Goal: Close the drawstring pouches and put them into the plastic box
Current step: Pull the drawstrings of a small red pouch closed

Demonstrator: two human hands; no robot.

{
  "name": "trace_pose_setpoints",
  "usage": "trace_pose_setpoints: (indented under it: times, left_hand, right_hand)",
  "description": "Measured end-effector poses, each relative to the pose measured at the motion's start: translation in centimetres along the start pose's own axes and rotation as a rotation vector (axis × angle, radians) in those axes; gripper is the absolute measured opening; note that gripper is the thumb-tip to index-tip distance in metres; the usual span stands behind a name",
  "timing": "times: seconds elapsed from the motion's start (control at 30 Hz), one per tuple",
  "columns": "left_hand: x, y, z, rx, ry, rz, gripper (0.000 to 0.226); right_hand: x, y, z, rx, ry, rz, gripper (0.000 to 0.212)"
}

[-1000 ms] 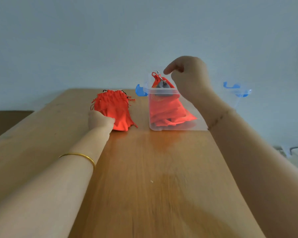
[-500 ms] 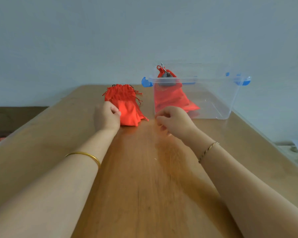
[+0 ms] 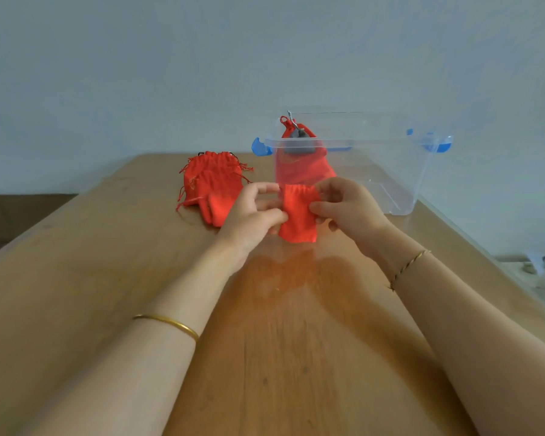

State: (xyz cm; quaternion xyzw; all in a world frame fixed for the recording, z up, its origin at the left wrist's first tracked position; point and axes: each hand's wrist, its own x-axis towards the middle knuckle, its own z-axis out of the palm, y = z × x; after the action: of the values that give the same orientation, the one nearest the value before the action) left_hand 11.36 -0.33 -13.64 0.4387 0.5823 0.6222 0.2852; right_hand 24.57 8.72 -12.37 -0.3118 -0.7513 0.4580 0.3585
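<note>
Red pouch (image 3: 298, 217) now off pile (image 3: 213, 187), top gathered, L grip (image 3: 255, 212) & R grip (image 3: 346, 206) pinching its sides.

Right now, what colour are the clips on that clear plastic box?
Blue. The head view shows the clips best, one at each end of the plastic box.

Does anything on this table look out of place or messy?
Nothing looks spilled or damaged. The only oddity: the pouch in the plastic box stands at its left end, its top and a grey piece poking above the rim.
</note>
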Motion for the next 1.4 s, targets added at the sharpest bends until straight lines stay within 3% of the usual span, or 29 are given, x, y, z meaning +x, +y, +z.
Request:
trace_pose_setpoints:
  times: [0.1,0.27,0.37,0.53,0.63,0.73,0.83,0.97,1.13,1.23,1.4]
  left_hand:
    - [0.2,0.2,0.1,-0.044,-0.042,-0.024,0.049]
    - [0.0,-0.4,0.2,0.062,-0.003,0.055,0.025]
    - [-0.1,-0.6,-0.1,0.085,0.047,0.079,0.022]
    - [-0.2,-0.1,-0.6,0.026,0.091,0.032,0.030]
    - [-0.2,0.1,-1.2,0.258,0.186,0.133,0.033]
    - [-0.3,-0.1,-2.2,0.671,0.299,0.277,0.018]
    - [-0.2,-0.6,-3.0,0.860,0.365,0.323,0.013]
    - [0.0,-1.0,-3.7,0.910,0.440,0.339,0.005]
    - [0.1,-1.3,-4.2,0.875,0.348,0.214,0.010]
    - [0.0,-1.2,-4.1,0.917,0.380,0.165,0.011]
    - [0.2,-1.4,-5.2,0.973,0.489,0.129,0.012]
  right_hand:
    - [0.1,0.3,0.2,-0.047,0.025,-0.063,0.023]
    - [0.0,0.0,0.3,-0.006,-0.056,-0.009,0.029]
    - [-0.1,0.4,0.1,0.027,-0.083,0.081,0.022]
    - [-0.2,1.1,-0.4,-0.051,-0.089,0.046,0.009]
    - [-0.2,1.3,-0.9,-0.028,-0.056,0.045,0.009]
    - [-0.1,1.6,-1.3,-0.193,0.035,-0.010,0.011]
    - [-0.1,2.0,-1.5,-0.509,0.164,-0.125,0.014]
    - [-0.2,2.2,-2.0,-0.643,0.241,-0.119,0.014]
    - [-0.3,2.3,-2.3,-0.781,0.331,-0.134,0.020]
    - [0.0,2.5,-2.4,-0.662,0.335,-0.114,0.020]
    - [-0.1,2.3,-2.6,0.059,0.241,0.142,0.024]
